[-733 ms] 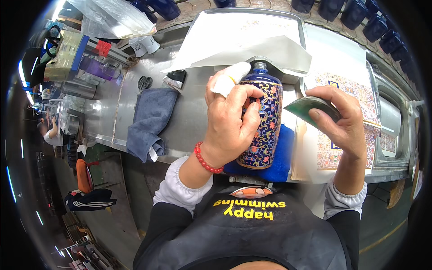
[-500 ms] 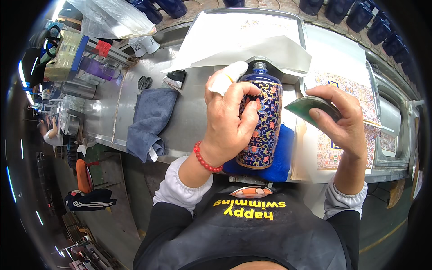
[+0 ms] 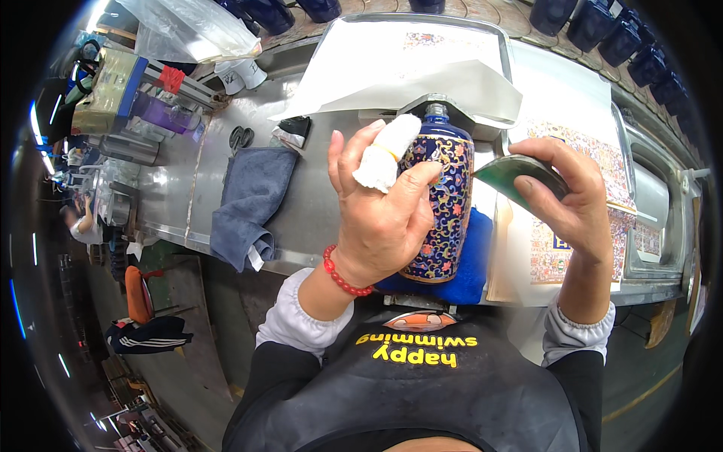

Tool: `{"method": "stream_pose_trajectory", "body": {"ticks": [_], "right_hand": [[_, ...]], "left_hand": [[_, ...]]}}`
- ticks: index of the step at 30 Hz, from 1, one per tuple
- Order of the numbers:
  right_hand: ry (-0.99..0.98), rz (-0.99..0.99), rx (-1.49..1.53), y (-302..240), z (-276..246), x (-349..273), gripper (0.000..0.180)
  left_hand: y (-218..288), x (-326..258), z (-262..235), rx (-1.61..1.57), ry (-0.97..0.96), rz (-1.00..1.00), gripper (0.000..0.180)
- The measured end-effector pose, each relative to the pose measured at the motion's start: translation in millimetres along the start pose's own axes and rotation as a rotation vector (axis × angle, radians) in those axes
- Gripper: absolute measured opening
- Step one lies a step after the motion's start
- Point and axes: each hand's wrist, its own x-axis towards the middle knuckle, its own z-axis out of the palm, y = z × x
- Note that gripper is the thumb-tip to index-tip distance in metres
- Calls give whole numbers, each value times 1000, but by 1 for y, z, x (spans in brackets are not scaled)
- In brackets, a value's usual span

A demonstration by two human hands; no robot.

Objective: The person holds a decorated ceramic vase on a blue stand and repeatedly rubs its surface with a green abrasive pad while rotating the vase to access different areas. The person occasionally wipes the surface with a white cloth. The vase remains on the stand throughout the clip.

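Observation:
A dark blue bottle with a floral pattern in gold, red and blue lies on a bright blue cloth, its neck pointing away from me. My left hand is over the bottle's left side with its fingers spread. One finger reaches onto the patterned surface, and another wears a white wrap with a yellow band. Part of the bottle is hidden under this hand. To the right of the bottle, my right hand grips a thin, dark green, curved-edged scraper between thumb and fingers.
Behind the bottle is a metal tray with white sheets. Patterned transfer sheets lie at right. A grey-blue towel and black scissors are at left. Several dark blue containers stand on a slatted conveyor along the back.
My left hand has spread its fingers and shifted slightly left and down on the bottle. The blue containers at the back have moved right. My right hand has hardly moved.

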Motion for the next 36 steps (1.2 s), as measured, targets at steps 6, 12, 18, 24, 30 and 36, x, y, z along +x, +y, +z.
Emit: {"method": "stream_pose_trajectory", "body": {"ticks": [6,12,18,24,30,36], "right_hand": [[17,17,18,-1,5,6,28],[32,75,86,1,14,18,28],[-11,179,213,10,17,29,29],[-53,206,260,14,19,37,30],[-101,300,300,12,12,41,33],[-128,220,295,15,14,43,33]], "left_hand": [[-3,-3,1,51,-6,13,40],[-3,-4,-2,-5,32,17,35],[-12,0,-1,-206,50,-83,25],[-17,7,2,-453,-3,-217,20],[-14,12,0,-556,-72,-329,21],[-13,14,1,-557,-70,-332,21]]}}
